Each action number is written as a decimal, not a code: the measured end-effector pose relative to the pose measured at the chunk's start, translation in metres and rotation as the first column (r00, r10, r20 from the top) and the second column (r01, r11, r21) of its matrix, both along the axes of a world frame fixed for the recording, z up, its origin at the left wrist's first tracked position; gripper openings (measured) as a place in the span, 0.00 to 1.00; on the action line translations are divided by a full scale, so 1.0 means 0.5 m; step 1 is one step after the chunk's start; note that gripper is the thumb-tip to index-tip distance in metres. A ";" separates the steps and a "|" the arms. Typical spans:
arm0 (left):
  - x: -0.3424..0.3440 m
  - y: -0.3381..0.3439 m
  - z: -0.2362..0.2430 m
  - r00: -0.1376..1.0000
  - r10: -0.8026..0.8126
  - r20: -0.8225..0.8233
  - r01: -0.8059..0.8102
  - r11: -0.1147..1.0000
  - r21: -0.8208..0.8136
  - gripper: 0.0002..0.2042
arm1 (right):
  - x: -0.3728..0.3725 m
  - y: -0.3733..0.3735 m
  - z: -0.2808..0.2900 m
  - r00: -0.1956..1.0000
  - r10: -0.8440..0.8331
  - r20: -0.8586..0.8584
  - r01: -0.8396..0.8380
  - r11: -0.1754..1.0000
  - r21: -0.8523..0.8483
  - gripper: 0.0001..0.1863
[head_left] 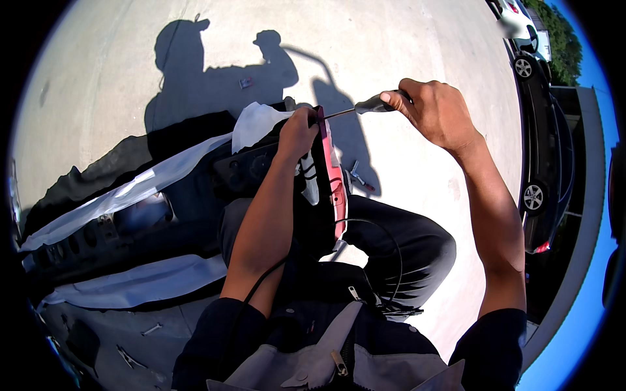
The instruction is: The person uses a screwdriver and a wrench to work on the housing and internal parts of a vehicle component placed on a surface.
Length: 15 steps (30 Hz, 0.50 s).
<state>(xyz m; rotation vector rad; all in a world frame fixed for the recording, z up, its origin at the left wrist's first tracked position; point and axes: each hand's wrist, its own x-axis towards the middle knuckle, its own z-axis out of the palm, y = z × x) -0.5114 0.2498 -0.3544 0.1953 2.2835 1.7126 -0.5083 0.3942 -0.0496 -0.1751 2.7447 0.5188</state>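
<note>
one screwdriver point(366, 106) bridges my two hands: its shaft point(340, 113) runs left and slightly down from my right hand point(438, 116) to the upper end of the red strip point(337, 195), whose long axis stretches away from me. my left hand point(298, 133) is nearer the strip, fingers curled and clamped on that end. my right hand is wrapped round the handle, thumb laid along it. whether the tip touches the strip, i cannot tell.
</note>
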 end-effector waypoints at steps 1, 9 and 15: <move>-0.001 -0.002 0.000 1.000 0.000 0.009 0.000 1.000 0.001 0.14 | -0.003 -0.004 -0.003 0.999 -0.029 0.016 0.029 1.000 0.010 0.12; 0.004 0.002 0.009 1.000 -0.014 -0.011 0.013 0.999 -0.045 0.14 | 0.008 0.040 -0.018 0.987 0.140 -0.076 -0.151 0.976 -0.158 0.13; 0.003 0.001 0.007 0.997 -0.006 -0.083 0.003 0.999 -0.041 0.13 | 0.003 0.045 -0.038 0.886 0.331 -0.326 -0.444 0.808 -0.388 0.19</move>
